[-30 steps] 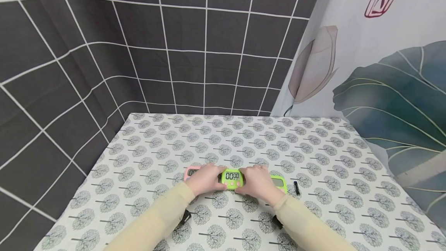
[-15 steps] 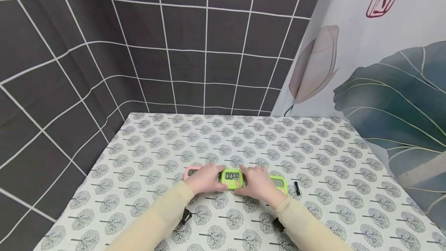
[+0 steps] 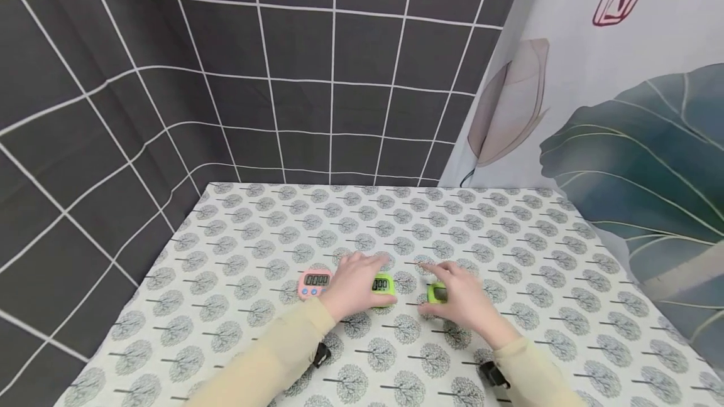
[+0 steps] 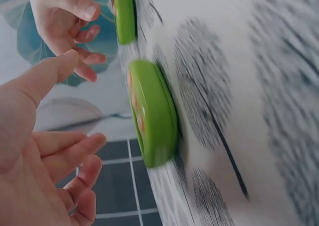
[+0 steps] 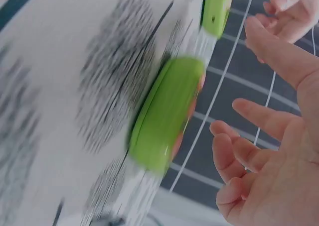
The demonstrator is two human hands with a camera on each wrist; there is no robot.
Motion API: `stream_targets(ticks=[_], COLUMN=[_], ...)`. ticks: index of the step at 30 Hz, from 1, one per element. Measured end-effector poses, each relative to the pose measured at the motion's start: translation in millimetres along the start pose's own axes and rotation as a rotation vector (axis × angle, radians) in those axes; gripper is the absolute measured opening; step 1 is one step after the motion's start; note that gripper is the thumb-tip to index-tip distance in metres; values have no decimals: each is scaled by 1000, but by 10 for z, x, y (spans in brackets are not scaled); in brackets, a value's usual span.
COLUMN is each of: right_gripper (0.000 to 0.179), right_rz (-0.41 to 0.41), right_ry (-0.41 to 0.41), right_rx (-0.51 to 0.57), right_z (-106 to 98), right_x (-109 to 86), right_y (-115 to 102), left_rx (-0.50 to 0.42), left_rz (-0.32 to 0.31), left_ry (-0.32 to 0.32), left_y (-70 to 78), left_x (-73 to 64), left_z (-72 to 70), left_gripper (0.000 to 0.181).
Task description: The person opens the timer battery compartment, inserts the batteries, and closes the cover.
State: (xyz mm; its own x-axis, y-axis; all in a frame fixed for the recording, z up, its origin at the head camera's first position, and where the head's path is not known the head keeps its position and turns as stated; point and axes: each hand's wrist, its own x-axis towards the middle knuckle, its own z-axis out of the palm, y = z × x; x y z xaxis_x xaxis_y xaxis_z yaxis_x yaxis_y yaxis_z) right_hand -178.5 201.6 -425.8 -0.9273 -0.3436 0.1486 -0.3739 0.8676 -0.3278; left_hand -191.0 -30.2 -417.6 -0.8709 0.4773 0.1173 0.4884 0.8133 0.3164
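Three small digital timers stand in a row on the table. The pink timer (image 3: 314, 283), with blue buttons, is at the left. My left hand (image 3: 357, 284) hovers over the middle green timer (image 3: 383, 284) and partly covers it; the left wrist view shows a gap between fingers and this timer (image 4: 152, 114). My right hand (image 3: 464, 299) is spread beside the right green timer (image 3: 437, 293), hiding much of it. In the right wrist view, that timer (image 5: 164, 114) stands apart from the loosely bent fingers (image 5: 259, 114). Neither hand holds anything.
A white cloth with grey tree prints covers the table (image 3: 271, 357). Behind it hangs a dark curtain (image 3: 294, 105) with a white grid. To the right is a pale curtain (image 3: 622, 143) with leaf prints.
Both hands have let go of the middle green timer. The right hand has moved right to the other green timer; the left has shifted slightly right, uncovering the pink timer. The small black object is hidden.
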Motion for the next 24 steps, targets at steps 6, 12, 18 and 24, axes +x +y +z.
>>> stream_targets(ticks=[6, 12, 18, 24], right_gripper=[92, 97, 93, 81], right_rz=[53, 115, 166, 138], right_ry=[-16, -102, -137, -124], right_rx=[-32, -56, -41, -27], right_z=[-98, -170, -156, -146], right_x=[-114, -136, -193, -215], right_y=[231, 342, 395, 424], left_rx=[57, 99, 147, 173], left_rz=[-7, -7, -16, -37], left_ry=[-62, -102, -128, -122], left_y=[272, 458, 564, 614], left_x=[100, 201, 290, 320], left_z=[102, 211, 308, 359], left_gripper=[81, 77, 81, 79])
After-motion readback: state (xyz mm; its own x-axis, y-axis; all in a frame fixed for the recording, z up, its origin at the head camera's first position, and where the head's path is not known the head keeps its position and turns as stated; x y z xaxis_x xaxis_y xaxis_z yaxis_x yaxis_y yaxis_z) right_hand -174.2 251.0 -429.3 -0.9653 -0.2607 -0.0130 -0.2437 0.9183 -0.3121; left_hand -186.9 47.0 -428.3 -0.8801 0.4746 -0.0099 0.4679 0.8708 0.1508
